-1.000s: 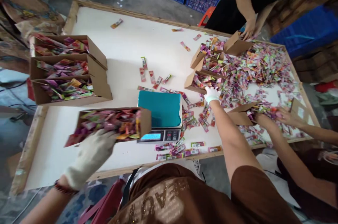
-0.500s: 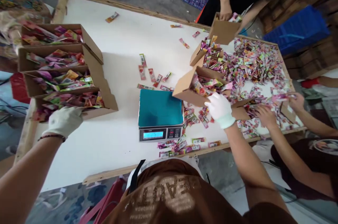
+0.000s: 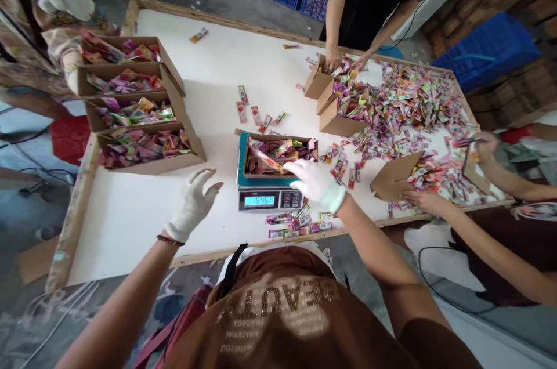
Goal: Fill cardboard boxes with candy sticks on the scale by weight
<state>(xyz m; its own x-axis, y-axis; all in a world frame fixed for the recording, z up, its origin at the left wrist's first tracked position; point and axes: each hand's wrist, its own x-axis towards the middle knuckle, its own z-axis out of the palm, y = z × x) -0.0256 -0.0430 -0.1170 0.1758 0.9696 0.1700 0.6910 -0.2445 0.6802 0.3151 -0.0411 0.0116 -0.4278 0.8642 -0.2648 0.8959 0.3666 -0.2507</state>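
Observation:
A cardboard box (image 3: 282, 175) full of small colourful sachets (image 3: 282, 151) rests on the teal pan of a digital scale (image 3: 270, 199), whose blue display is lit with digits. At the box's near right corner is my right hand (image 3: 317, 183) in a white glove, fingers stretched out over the rim; whether they touch it I cannot tell. My left hand (image 3: 191, 206), also gloved with bare fingertips showing, hovers above the white table left of the scale, fingers apart and holding nothing. Several filled boxes (image 3: 161, 163) stand in a row beyond it.
Loose sachets (image 3: 300, 224) lie around the scale, and a large heap (image 3: 418, 96) covers the table's right end. Co-workers' hands (image 3: 333, 58) handle boxes and sachets at the far side and right. A wooden edging (image 3: 243, 26) borders the white table (image 3: 209, 67).
The box in my right hand has moved left onto the scale. My left hand has left the row of filled boxes and come right. The far co-worker's box has come down onto the table.

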